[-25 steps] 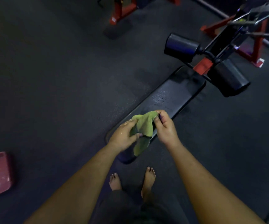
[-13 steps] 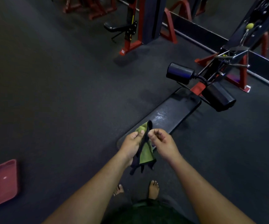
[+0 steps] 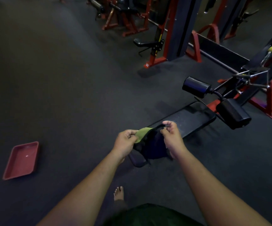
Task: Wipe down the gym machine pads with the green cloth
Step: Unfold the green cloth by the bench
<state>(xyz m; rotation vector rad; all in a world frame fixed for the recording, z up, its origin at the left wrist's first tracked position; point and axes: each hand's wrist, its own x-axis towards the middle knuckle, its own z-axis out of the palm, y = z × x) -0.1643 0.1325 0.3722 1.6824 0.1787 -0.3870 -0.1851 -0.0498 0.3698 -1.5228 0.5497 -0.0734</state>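
Note:
I hold the cloth (image 3: 150,141) stretched between both hands above the near end of the long black bench pad (image 3: 190,121). One face of the cloth is green, the other dark. My left hand (image 3: 126,144) pinches its green edge and my right hand (image 3: 172,137) pinches the dark edge. Two black roller pads (image 3: 196,89) (image 3: 233,113) stick out from the machine's frame beyond the bench's far end. The bench's near end is partly hidden behind the cloth.
A red tray (image 3: 21,160) lies on the dark rubber floor at the left. Red and black machine frames (image 3: 168,38) stand at the back, with a low wall ledge (image 3: 221,53) behind. My bare foot (image 3: 119,192) shows below the bench.
The cloth hung bunched between my close-set hands; now my hands have moved apart and spread it open, dark side showing. The view has tilted up, showing more of the room.

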